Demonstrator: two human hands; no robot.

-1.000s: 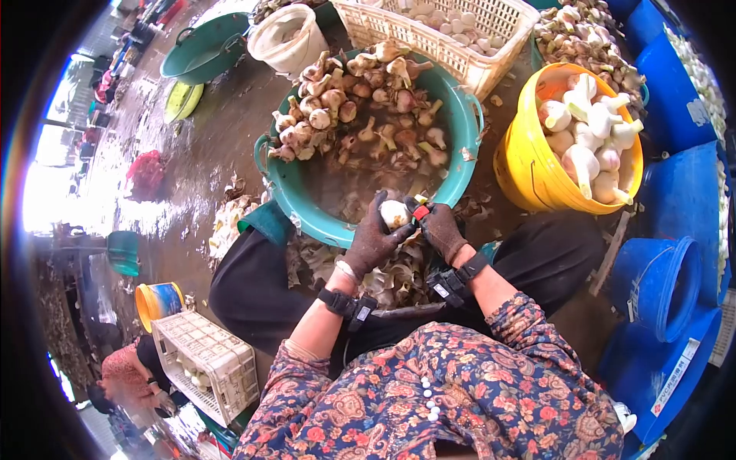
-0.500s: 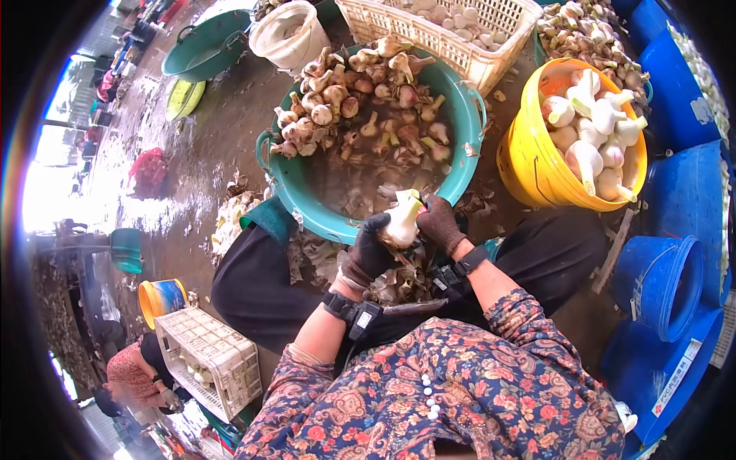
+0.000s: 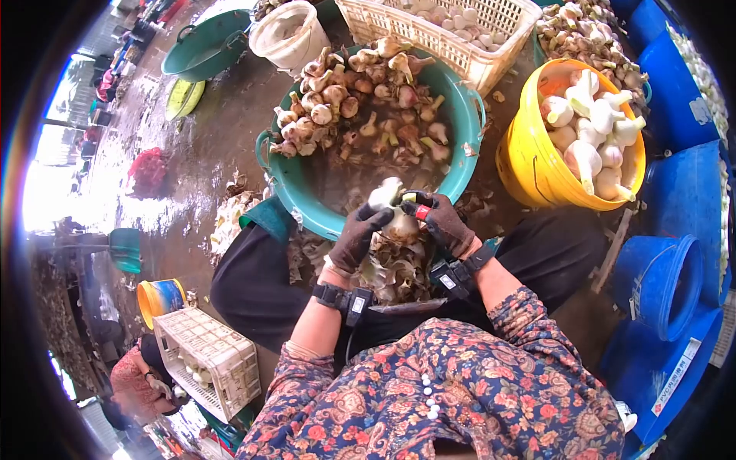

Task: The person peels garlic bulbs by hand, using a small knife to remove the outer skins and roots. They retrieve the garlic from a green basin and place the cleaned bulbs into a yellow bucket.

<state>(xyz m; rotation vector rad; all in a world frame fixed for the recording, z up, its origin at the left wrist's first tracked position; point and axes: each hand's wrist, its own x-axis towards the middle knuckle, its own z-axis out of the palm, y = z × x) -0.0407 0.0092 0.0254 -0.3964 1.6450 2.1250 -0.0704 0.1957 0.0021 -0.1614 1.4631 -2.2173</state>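
Observation:
A white garlic bulb (image 3: pixel 400 228) is between my gloved hands, over the near rim of a green tub (image 3: pixel 326 224). My left hand (image 3: pixel 359 236) closes on its left side, thumb and fingers bent toward the stem. My right hand (image 3: pixel 446 224) pinches at the top of the bulb, by the stem; a red band or piece shows at its fingers. A pale flap of skin (image 3: pixel 386 192) stands up above the fingertips. Unpeeled garlic bulbs (image 3: pixel 322 107) are heaped in the tub's far part, others sit in its brown water. Loose peelings (image 3: pixel 395 268) lie below my hands.
To the right stands a yellow bucket (image 3: pixel 514 157) of cleaned bulbs, with a blue bucket (image 3: pixel 652 284) nearer me. A plastic crate (image 3: pixel 429 38) and a whitish bucket (image 3: pixel 287 38) stand beyond the tub. At lower left, another person (image 3: pixel 138 379) sits beside a crate (image 3: pixel 211 345).
The garlic bulb has tipped, its stem now less upright and a pale flap raised above it. My right hand has shifted its fingers over the top; my left hand moved slightly left.

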